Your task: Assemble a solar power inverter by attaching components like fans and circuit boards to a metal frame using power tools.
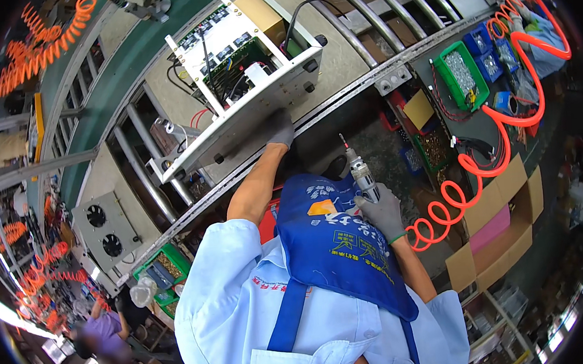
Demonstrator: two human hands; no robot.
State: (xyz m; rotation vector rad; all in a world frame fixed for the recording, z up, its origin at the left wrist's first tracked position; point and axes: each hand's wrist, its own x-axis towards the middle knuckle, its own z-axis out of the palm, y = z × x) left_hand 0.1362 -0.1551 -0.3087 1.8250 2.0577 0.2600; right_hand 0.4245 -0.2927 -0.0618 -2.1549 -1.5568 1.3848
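The right grey-gloved hand (381, 210) wraps its fingers around a grey cylindrical screwdriver (362, 174). The left grey-gloved hand (280, 131) is at the white metal electronics case (249, 122) on the beige flat table (333, 54); its grip I cannot tell.

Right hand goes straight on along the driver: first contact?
Likely the conveyor's metal rail, met by the power driver in the right hand; relative height is unclear, so it might pass over.

White chassis (248, 107) on beige board (339, 62)
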